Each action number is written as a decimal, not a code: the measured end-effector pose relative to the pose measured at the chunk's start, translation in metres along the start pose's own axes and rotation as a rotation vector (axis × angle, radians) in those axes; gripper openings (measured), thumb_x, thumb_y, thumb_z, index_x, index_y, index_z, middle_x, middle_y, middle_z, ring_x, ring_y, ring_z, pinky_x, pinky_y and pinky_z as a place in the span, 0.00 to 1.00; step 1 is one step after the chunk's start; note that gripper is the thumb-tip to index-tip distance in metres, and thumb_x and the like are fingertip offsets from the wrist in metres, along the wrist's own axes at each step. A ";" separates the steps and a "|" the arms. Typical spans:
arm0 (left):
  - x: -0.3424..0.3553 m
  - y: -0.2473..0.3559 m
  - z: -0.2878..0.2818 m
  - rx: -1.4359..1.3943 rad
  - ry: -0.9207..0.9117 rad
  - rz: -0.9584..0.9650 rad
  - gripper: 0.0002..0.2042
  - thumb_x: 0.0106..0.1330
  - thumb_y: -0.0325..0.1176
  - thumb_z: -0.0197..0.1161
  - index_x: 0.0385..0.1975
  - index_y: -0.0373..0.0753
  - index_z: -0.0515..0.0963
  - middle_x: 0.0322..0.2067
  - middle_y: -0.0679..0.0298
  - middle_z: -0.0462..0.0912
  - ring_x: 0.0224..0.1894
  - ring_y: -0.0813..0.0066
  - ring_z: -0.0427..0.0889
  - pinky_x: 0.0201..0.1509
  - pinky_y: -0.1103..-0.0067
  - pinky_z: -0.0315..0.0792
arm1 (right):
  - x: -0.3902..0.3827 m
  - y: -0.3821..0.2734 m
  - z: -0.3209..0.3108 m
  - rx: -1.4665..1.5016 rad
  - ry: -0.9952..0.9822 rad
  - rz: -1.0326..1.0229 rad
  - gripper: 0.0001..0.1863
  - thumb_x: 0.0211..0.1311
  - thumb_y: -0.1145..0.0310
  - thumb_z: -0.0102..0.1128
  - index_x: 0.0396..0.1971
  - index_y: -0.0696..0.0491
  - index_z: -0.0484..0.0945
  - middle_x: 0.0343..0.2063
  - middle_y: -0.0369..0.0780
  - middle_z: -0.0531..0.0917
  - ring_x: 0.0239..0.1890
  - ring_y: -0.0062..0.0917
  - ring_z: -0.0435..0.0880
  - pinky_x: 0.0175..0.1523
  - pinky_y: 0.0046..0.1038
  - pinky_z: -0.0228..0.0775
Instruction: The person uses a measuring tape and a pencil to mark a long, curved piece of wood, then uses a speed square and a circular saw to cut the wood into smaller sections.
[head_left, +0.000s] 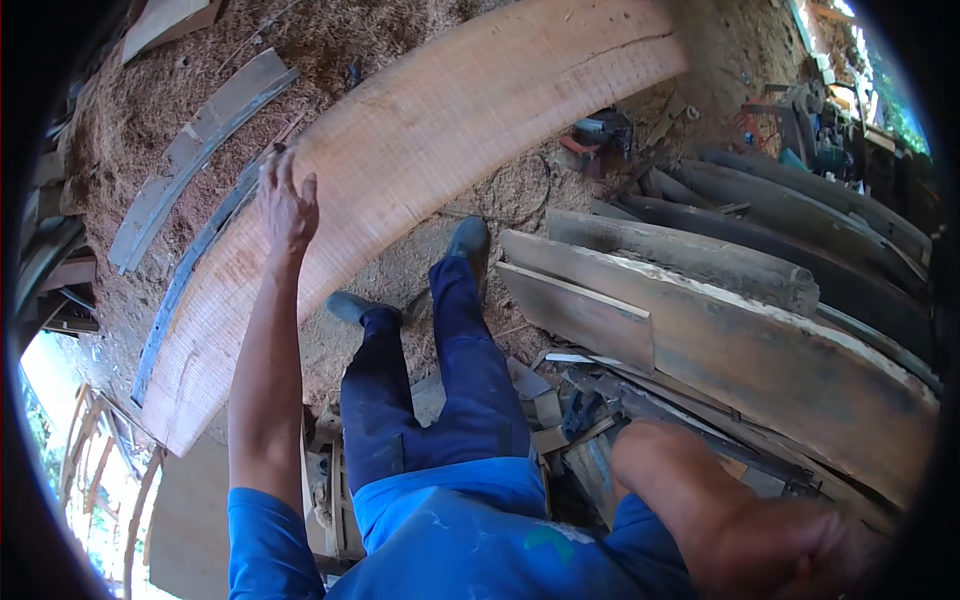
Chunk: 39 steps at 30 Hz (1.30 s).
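The left hand (pixel 286 205) is up on the far edge of the one big pale plank (pixel 420 170), fingers spread loosely and draped over that edge, touching it rather than clamping it. The plank runs in a long bow from upper right down to lower left, lying over the sawdust-covered ground (pixel 400 270). Beyond it lie two thin grey strips of wood (pixel 195 150), near each other on the sawdust, and a darker narrow strip (pixel 190 280) hugs the plank's far edge. Two legs in dark blue trousers (pixel 440 380) stand just beside the plank's near edge, and two dark boots (pixel 465 240) are planted in the sawdust. The right hand (pixel 800 550) sits low at the frame's lower right, blurred, and I cannot tell whether it is open or closed or holding anything. To the right, a stack of weathered dark boards (pixel 720 330) is piled, at least five that I can count.
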<state>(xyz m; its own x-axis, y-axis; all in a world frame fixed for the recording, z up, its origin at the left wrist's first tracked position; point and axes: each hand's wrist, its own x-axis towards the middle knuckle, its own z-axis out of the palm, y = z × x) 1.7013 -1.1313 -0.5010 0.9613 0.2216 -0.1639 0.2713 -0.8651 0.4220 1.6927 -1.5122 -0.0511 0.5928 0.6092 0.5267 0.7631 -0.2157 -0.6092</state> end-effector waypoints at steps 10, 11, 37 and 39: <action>-0.001 -0.028 0.048 0.297 0.272 -0.071 0.31 0.73 0.52 0.45 0.73 0.46 0.56 0.75 0.53 0.50 0.77 0.51 0.44 0.77 0.55 0.34 | -0.003 0.159 0.076 0.579 0.354 0.051 0.17 0.65 0.60 0.51 0.47 0.56 0.73 0.37 0.37 0.78 0.42 0.24 0.76 0.53 0.29 0.69; 0.000 -0.024 0.050 0.296 0.246 -0.097 0.31 0.72 0.51 0.46 0.73 0.46 0.56 0.75 0.53 0.51 0.77 0.52 0.44 0.77 0.56 0.34 | -0.001 0.168 0.084 0.601 0.397 0.067 0.17 0.65 0.60 0.52 0.47 0.56 0.73 0.38 0.38 0.78 0.43 0.25 0.76 0.54 0.30 0.69; -0.281 -0.026 -0.112 -0.316 0.364 -0.187 0.25 0.57 0.34 0.64 0.58 0.39 0.74 0.66 0.46 0.65 0.71 0.47 0.61 0.72 0.55 0.57 | -0.338 0.006 0.371 -0.032 -0.979 0.794 0.13 0.61 0.67 0.60 0.44 0.55 0.84 0.38 0.50 0.86 0.42 0.45 0.85 0.49 0.41 0.75; -0.402 -0.043 -0.167 -0.253 0.499 -0.347 0.21 0.56 0.32 0.62 0.52 0.40 0.77 0.61 0.49 0.71 0.66 0.49 0.68 0.69 0.58 0.61 | -0.342 -0.014 0.381 -0.004 -1.090 0.738 0.13 0.61 0.68 0.60 0.44 0.55 0.83 0.38 0.50 0.86 0.42 0.45 0.85 0.50 0.40 0.75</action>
<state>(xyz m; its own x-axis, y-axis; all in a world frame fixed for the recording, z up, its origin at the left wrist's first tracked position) 1.3112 -1.1085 -0.3046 0.7060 0.7037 0.0794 0.5145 -0.5868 0.6253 1.3815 -1.4270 -0.4486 0.3588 0.6462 -0.6735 0.3533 -0.7619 -0.5428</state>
